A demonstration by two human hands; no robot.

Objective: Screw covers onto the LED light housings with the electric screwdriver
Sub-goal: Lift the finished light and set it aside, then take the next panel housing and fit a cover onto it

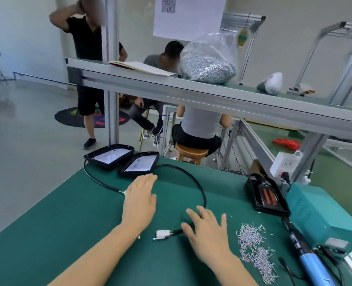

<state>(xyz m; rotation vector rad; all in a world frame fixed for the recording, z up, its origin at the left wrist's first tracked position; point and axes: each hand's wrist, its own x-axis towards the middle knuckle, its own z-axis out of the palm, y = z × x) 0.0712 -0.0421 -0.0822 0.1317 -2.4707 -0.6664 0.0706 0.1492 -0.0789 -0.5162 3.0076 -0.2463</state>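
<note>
Both forearms come in low over the green bench (47, 223), fingers of each hand spread flat and gripping nothing. Past the left hand's (139, 200) fingertips, nearly touching them, sit two black housings (139, 164) side by side at the bench's far edge, white panels showing. Off to the right of the right hand (207, 232), well apart, a teal power box (319, 215) stands with a third housing (266, 196) leaning just beside it. Nearer, beyond the right hand's little finger, lies the blue-handled screwdriver (307, 254), untouched. A black cable (191, 178) loops from the housings round to a point under the right fingers (202, 211), ending in a white plug (162, 234) just left of the thumb. Between that hand and the screwdriver, a heap of loose screws (253, 248) is scattered.

My worry is the cable: if the right hand sweeps toward the screws or the driver while resting on it, the housings may be tugged off the edge. A careless brush would also scatter screws across the mat.
</note>
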